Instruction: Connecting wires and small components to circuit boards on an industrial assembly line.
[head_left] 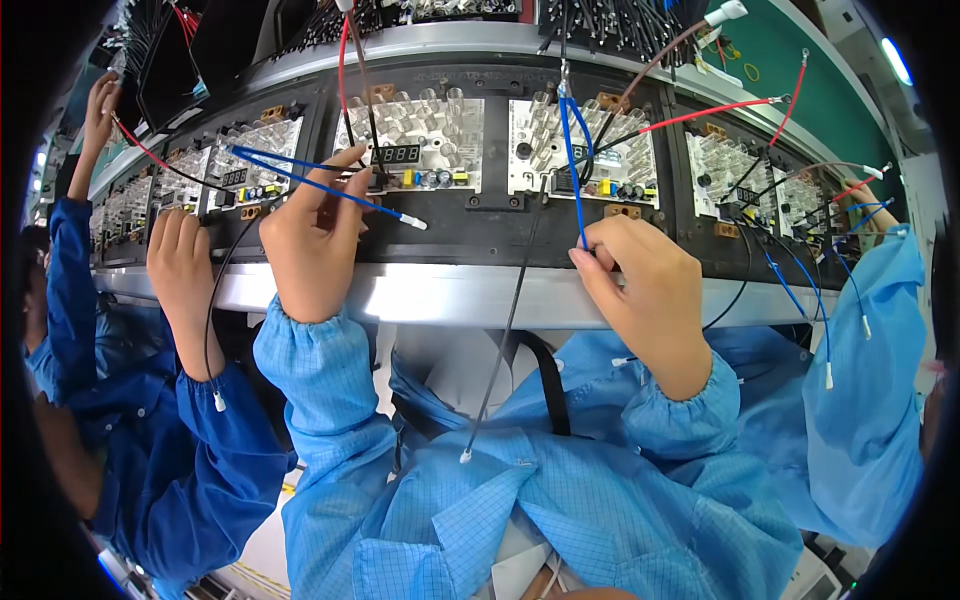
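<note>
My left hand [318,235] is closed at the left edge of a white circuit board [465,140] with clear cylinders and a small display. Its fingertips pinch a blue wire [300,165], which loops out left and comes back over the hand to a white-tipped end; the exact grip is partly hidden. On the right, my right hand [645,290] pinches a second blue wire [577,190] between thumb and forefinger, in front of another circuit board [520,120]. That wire runs up to a metal terminal and doubles back to the board. A black wire [510,330] hangs from this board over my lap.
Boards sit in black trays [495,235] along a metal-edged line [450,290]. Red wires [690,115] and brown ones rise from them. Bundles of black wires [620,40] lie behind. A co-worker's dark blue sleeve [215,430] is close on the left; another's light blue sleeve [865,370] is right.
</note>
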